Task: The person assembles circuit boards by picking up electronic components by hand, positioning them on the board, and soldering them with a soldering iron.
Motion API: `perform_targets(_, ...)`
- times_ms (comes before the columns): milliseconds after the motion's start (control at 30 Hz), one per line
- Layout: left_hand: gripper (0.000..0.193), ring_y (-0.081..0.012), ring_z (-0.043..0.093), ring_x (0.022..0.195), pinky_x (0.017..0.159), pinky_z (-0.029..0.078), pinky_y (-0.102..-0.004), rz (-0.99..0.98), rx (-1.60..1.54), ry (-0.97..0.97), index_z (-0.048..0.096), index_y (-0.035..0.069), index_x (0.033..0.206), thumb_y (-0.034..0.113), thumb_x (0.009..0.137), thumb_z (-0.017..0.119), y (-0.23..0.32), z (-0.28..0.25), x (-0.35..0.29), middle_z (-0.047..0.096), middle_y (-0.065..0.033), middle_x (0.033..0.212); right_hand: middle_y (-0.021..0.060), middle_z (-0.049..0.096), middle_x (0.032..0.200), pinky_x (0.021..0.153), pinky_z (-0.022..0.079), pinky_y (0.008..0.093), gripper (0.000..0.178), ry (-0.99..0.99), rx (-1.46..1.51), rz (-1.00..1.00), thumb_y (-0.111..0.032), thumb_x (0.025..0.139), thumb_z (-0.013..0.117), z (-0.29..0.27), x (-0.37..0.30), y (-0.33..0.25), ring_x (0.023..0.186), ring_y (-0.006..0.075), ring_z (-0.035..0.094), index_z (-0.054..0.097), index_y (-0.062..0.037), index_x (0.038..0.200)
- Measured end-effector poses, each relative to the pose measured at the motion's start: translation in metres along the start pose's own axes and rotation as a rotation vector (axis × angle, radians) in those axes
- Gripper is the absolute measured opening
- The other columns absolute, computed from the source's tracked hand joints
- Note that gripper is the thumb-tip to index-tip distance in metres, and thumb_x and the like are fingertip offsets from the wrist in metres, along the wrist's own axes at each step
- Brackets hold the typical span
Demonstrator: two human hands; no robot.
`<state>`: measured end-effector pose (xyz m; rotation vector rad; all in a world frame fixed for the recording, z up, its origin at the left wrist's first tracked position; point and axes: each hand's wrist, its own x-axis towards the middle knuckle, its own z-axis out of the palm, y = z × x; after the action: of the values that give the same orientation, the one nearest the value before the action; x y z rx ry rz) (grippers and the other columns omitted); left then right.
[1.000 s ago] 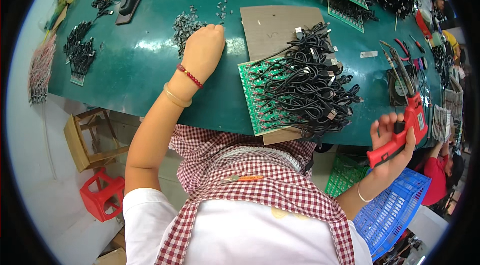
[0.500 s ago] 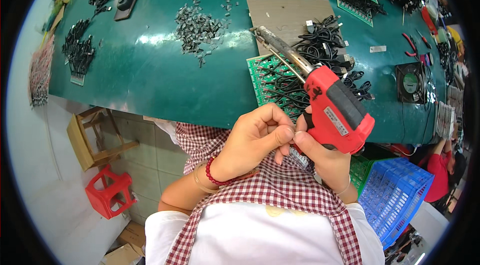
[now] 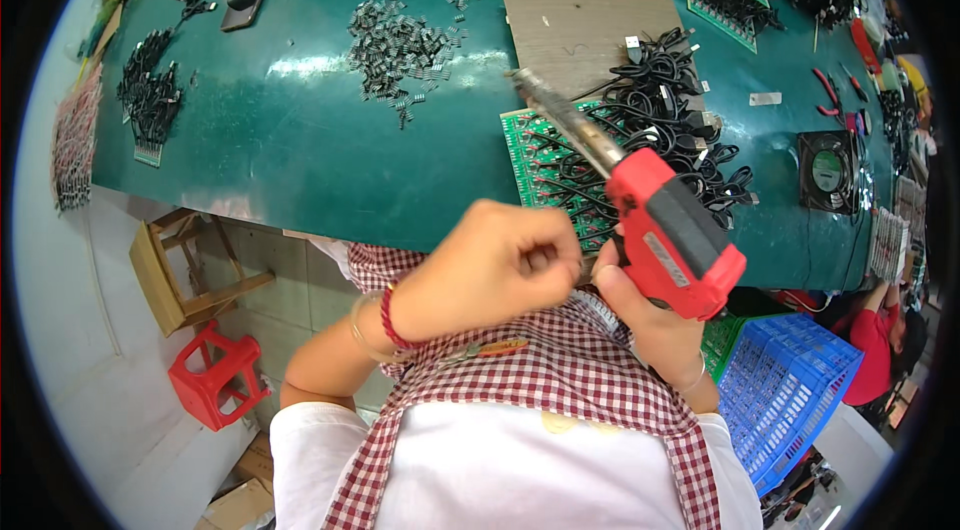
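Right hand (image 3: 640,315) grasps the red soldering gun (image 3: 670,235) by its grip, fingers wrapped around the lower part, mostly hidden behind the red body. Left hand (image 3: 495,265) is clenched into a loose fist, fingertips pinched together right beside the gun's handle; whether it pinches anything small I cannot tell. Gun sits raised off the bench, near the person's chest, in front of the checked apron (image 3: 540,380), above the near edge of the green table (image 3: 280,150). Long axis runs diagonal: red housing near and right, metal barrel (image 3: 565,120) pointing far and left, tip over the green circuit board (image 3: 545,170) loaded with black cables (image 3: 660,120). Handling guess: rigid plastic body, moderately light, one hand is enough; barrel is likely hot, so take it only by the red grip, never the metal end. Plastic looks smooth but the pistol shape gives a sure hold. Farther on the table: pile of small dark components (image 3: 395,35), brown board (image 3: 585,25), red cutters (image 3: 828,90) far right, small fan (image 3: 828,170). Below the table: wooden stool (image 3: 180,270), red plastic stool (image 3: 210,380) left, blue crate (image 3: 785,390) right.
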<state>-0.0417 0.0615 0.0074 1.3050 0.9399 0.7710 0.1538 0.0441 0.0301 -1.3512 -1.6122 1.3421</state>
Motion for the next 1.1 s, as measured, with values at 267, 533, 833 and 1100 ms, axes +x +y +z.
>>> perform_targets(267,0.009,-0.0039,0.052,0.055,0.047,0.039,-0.0169,-0.257,-0.094,0.201,0.058,0.002,0.080,0.010,0.084,0.058,-0.037,-0.073,0.040,0.059,-0.0018,0.069,0.0043,0.048,0.058,0.047,0.042,0.0260,0.043,0.143,0.274,0.201,-0.022,0.086,0.060,-0.010,-0.006,0.008,0.048,0.0114,0.046,0.045,0.0063,0.115)
perform_targets(533,0.010,-0.0031,0.052,0.054,0.046,0.039,-0.0159,-0.367,-0.121,0.104,0.059,0.002,0.080,0.011,0.084,0.057,-0.039,-0.081,0.048,0.058,-0.0012,0.068,0.0045,0.049,0.058,0.048,0.041,0.0256,0.033,0.083,0.143,0.249,-0.012,0.088,0.054,-0.010,-0.013,0.018,0.049,0.0118,0.047,0.046,0.0072,0.114)
perform_targets(833,0.010,-0.0026,0.050,0.052,0.046,0.038,-0.0154,-0.368,-0.173,0.069,0.059,0.003,0.080,0.012,0.084,0.057,-0.042,-0.084,0.050,0.058,-0.0004,0.067,0.0057,0.051,0.062,0.049,0.042,0.0263,0.030,0.012,-0.019,0.152,-0.005,0.086,0.052,-0.016,-0.017,0.033,0.051,0.0118,0.048,0.046,0.0063,0.113)
perform_targets(1100,0.010,-0.0022,0.050,0.052,0.046,0.037,-0.0150,-0.371,-0.181,0.073,0.059,0.003,0.080,0.011,0.084,0.057,-0.041,-0.084,0.050,0.057,-0.0002,0.067,0.0061,0.051,0.062,0.049,0.042,0.0260,0.024,0.014,-0.027,0.183,-0.004,0.085,0.052,-0.015,-0.014,0.029,0.051,0.0119,0.048,0.047,0.0053,0.107)
